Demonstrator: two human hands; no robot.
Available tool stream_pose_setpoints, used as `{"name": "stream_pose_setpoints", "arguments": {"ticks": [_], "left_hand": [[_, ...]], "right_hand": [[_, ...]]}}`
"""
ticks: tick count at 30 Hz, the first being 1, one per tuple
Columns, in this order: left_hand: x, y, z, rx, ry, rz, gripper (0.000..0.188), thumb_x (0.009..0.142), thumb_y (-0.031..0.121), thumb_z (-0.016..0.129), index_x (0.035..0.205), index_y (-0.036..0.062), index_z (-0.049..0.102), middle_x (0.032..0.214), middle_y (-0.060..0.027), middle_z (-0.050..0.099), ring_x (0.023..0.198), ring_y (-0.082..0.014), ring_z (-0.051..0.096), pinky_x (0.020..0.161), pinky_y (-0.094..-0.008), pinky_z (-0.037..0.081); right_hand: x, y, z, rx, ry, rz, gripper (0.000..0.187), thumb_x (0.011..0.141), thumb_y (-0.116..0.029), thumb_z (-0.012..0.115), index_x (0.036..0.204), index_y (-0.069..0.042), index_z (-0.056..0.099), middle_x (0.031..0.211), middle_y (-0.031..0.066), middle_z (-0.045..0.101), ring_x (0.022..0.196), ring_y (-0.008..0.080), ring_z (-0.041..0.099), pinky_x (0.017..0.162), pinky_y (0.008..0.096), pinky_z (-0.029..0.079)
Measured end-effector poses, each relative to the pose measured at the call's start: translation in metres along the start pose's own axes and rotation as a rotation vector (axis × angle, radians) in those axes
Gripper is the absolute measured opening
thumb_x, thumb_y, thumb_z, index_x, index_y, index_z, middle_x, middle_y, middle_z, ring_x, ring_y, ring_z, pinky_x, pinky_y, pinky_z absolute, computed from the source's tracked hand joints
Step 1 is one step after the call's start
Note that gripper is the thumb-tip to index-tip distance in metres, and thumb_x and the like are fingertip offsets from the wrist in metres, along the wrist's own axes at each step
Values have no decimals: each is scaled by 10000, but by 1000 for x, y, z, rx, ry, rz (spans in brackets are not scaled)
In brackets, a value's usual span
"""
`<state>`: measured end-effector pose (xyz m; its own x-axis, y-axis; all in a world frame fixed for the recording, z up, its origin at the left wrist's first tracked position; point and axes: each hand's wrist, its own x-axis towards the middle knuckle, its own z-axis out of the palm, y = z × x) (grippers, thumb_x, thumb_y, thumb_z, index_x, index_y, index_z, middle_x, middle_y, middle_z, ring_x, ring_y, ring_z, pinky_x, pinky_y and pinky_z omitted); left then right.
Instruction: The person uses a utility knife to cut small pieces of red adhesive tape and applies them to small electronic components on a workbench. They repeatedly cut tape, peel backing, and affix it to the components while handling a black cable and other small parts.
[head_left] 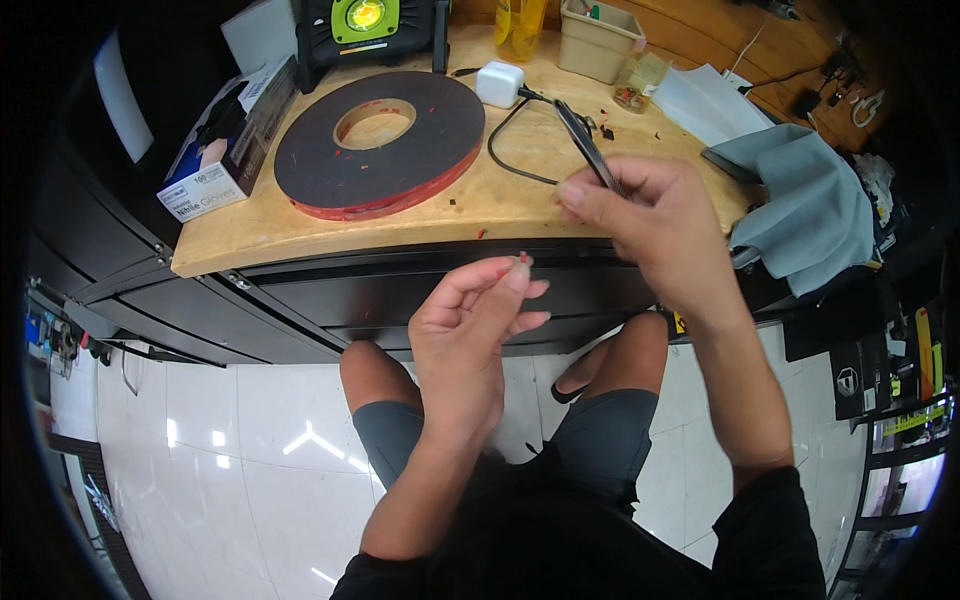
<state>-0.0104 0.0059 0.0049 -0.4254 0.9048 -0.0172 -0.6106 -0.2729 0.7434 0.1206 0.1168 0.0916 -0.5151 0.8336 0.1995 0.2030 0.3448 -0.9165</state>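
My left hand [465, 335] is raised in front of the bench edge, thumb and forefinger pinched on a small red piece of tape [523, 258]. The other fingers of that hand are loosely curled. Farther right and higher, my right hand [650, 210] grips a pair of dark tweezers [588, 145], their tips pointing up and away to the left. The tweezers and the red piece are well apart. A large roll of dark tape with a red liner [440, 115] lies flat on the bench, beyond my left hand.
On the wooden bench [225, 245] are a glove box [215, 180], a work light [370, 25], a white charger [499, 84] with a black cable, a beige bin [598, 45], a small jar [638, 85] and scattered scraps. A grey cloth [810, 200] hangs over the right edge. Black drawers [400, 300] stand below.
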Motion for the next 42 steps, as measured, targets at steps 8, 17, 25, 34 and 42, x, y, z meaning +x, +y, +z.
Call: {"name": "stream_pose_setpoints", "arguments": {"ticks": [8, 17, 25, 34, 42], "left_hand": [[3, 2, -7, -118, -32, 23, 185, 997, 85, 650, 1144, -27, 656, 1007, -117, 723, 836, -162, 706, 710, -263, 579], [-4, -2, 0, -133, -79, 48, 177, 987, 69, 666, 1140, -19, 658, 1017, -106, 731, 871, -141, 703, 688, -250, 574], [-3, -19, 3, -206, -82, 51, 192, 982, 44, 669, 1163, -17, 651, 1068, -109, 722, 911, -127, 694, 717, -260, 586], [1, -17, 4, -103, -75, 213, 281, 969, -19, 662, 1241, -53, 605, 1088, -127, 702, 936, -138, 693, 809, -295, 616], [3, -11, 1, 26, -57, 269, 343, 968, -16, 664, 1298, -61, 586, 1070, -101, 684, 909, -127, 680, 787, -285, 622]], "right_hand": [[-45, 24, 28, 481, 132, 239, 182, 936, -172, 747, 1020, -11, 760, 819, -25, 716, 553, -29, 436, 465, 165, 289], [-55, 23, 48, 578, 234, 127, 140, 958, -67, 704, 1050, 32, 739, 829, 5, 708, 614, -12, 522, 495, 171, 369], [-58, 22, 67, 580, 327, 7, 136, 960, -18, 689, 1059, 73, 715, 869, 49, 716, 716, 51, 641, 618, 188, 518], [-55, 20, 63, 511, 313, 65, 134, 954, -3, 691, 1059, 77, 713, 883, 81, 736, 777, 68, 682, 686, 202, 551], [-56, 24, 64, 440, 318, 53, 177, 993, -53, 658, 1097, 78, 716, 968, 90, 750, 865, 88, 682, 757, 219, 549]]}}
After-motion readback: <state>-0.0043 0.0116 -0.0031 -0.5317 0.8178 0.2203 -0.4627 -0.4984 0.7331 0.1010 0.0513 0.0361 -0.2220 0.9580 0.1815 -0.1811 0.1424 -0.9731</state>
